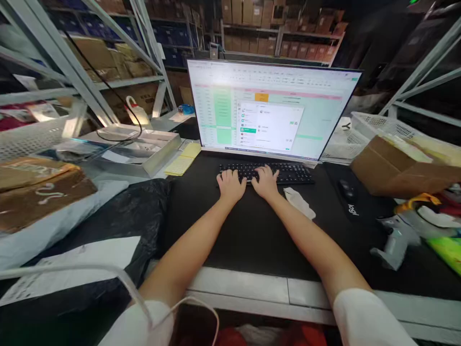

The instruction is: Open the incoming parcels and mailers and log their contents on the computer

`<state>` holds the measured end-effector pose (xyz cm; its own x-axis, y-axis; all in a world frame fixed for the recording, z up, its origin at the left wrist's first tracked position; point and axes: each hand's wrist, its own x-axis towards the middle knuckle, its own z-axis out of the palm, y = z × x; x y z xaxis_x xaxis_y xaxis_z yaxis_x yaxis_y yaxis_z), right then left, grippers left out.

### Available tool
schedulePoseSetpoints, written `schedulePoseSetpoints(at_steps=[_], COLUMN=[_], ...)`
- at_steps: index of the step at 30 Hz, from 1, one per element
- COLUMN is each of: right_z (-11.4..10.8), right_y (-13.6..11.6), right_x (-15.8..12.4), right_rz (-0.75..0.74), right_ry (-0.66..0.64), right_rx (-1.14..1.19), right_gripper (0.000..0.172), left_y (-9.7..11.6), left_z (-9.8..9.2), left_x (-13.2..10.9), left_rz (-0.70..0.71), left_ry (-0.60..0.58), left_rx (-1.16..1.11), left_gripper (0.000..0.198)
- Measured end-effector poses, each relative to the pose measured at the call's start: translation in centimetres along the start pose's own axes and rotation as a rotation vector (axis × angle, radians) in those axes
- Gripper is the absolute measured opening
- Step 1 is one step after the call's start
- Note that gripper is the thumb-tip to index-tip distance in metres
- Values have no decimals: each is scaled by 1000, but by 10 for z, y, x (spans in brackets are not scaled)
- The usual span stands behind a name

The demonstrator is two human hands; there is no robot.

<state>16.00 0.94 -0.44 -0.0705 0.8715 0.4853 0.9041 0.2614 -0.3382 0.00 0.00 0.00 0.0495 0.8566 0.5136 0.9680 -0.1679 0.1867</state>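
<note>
Both of my hands rest on a black keyboard (pixel 295 174) that lies in front of a large monitor (pixel 324 110). My left hand (pixel 231 185) covers the keys at the left end, fingers spread and holding nothing. Over the middle keys is my right hand (pixel 265 182), its fingers apart and likewise bare. On the screen a chat window sits over a coloured spreadsheet. A crumpled white tissue (pixel 299 203) lies on the black desk mat (pixel 248 235), just below the keyboard and beside my right forearm.
To the right are a black mouse (pixel 346 190), a grey handheld scanner (pixel 394 245) and an open cardboard box (pixel 392 168). Yellow notepads (pixel 183 159), a grey tray (pixel 144 163), a black plastic parcel (pixel 144 206) and a brown box (pixel 39 192) crowd the left. A white cable (pixel 126 281) crosses my left arm.
</note>
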Motion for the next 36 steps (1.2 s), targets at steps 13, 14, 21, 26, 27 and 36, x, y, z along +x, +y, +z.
schedulePoseSetpoints(at_steps=[13, 14, 21, 26, 27, 36], right_z=[-9, -9, -8, -9, -9, -6], right_y=[-14, -16, -17, -14, -13, -3], right_x=[-3, -3, -6, -6, -5, -1], right_rz=[-83, -100, 3, 101, 101, 171], right_ry=[-56, -72, -20, -9, -3, 9], right_rx=[-51, -52, -111, -124, -120, -172], right_gripper=[30, 32, 39, 44, 45, 47], left_y=[3, 3, 2, 2, 2, 2], left_z=[-2, -1, 0, 0, 0, -2], left_x=[0, 0, 1, 1, 1, 1], left_rz=[-28, -22, -25, -30, -29, -31], left_ry=[-44, -49, -55, -60, -58, -70], left_rx=[-43, -40, -44, -44, -44, -62], left_gripper=[51, 48, 48, 49, 50, 49])
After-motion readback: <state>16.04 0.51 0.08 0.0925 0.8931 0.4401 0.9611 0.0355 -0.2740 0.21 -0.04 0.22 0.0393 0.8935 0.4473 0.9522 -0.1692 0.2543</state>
